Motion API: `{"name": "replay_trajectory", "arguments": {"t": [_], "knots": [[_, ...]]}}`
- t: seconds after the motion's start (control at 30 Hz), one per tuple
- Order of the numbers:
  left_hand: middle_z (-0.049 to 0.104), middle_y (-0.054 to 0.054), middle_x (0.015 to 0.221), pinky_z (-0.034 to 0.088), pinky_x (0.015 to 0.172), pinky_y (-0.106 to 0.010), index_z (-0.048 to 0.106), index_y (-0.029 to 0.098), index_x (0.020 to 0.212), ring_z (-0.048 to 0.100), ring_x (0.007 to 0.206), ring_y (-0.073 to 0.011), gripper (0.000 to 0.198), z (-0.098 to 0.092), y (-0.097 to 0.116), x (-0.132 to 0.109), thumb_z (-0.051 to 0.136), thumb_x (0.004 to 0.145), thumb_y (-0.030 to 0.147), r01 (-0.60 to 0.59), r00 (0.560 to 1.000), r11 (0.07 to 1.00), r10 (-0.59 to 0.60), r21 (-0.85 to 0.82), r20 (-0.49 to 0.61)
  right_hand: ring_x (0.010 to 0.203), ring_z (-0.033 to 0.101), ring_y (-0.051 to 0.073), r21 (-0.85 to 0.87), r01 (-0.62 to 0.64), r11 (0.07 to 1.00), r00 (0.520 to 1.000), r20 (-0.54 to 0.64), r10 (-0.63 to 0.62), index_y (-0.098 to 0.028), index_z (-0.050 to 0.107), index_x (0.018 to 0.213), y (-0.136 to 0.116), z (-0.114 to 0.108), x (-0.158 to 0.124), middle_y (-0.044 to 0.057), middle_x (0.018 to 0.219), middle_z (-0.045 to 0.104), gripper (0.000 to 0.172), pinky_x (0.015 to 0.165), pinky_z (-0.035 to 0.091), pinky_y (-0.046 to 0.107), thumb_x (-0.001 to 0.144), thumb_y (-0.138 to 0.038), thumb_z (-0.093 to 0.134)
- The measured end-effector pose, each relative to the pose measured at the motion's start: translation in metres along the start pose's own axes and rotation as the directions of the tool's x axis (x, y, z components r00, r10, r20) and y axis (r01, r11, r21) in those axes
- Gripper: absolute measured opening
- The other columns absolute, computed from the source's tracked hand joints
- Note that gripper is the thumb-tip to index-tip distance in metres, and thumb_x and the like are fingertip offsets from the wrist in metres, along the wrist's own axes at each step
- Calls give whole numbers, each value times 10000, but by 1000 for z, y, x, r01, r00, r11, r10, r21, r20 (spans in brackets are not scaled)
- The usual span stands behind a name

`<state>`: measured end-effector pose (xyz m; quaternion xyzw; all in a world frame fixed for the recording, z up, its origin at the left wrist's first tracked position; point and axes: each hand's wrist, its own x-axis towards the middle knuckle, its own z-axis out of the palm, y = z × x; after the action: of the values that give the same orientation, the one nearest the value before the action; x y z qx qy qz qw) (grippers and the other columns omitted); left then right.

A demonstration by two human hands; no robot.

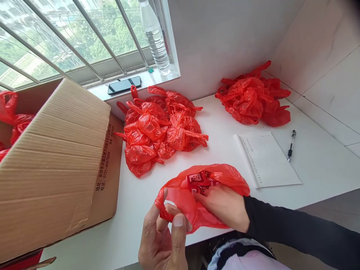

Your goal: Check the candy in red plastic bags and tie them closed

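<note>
An opened red plastic bag (230, 173) lies near the table's front edge. My left hand (164, 236) has its fingers hooked through one handle loop and holds that side of the mouth up. Inside, several small dark red packets (201, 180) with white printed characters show through the opening. My right hand (223, 206), in a black sleeve, reaches into the bag from the right. One finger of it points left beside the packets; the other fingertips are hidden by the bag and the hand, so I cannot tell whether they grip a packet.
Several knotted red bags (165, 129) sit behind, with a heap of red bags (253, 97) at back right. A cardboard box (64, 157) stands left. A notepad (268, 159) and pen (291, 146) lie right; a phone (124, 86) and water bottle (156, 41) are on the sill.
</note>
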<state>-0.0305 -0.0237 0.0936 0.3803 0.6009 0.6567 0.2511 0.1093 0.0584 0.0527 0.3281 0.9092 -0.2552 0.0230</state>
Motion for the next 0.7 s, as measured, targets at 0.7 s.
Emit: {"name": "replay_trajectory", "arguments": {"t": [0.7], "knots": [[757, -82, 1230, 623, 856, -430, 797, 316, 1128, 689, 1141, -335, 275, -23, 7, 20, 721, 866, 350, 90, 993, 970, -70, -226, 95, 852, 595, 196, 354, -96, 931, 727, -614, 308, -296, 632, 1077, 56, -59, -84, 9, 954, 610, 118, 742, 501, 331, 1060, -347, 527]]}}
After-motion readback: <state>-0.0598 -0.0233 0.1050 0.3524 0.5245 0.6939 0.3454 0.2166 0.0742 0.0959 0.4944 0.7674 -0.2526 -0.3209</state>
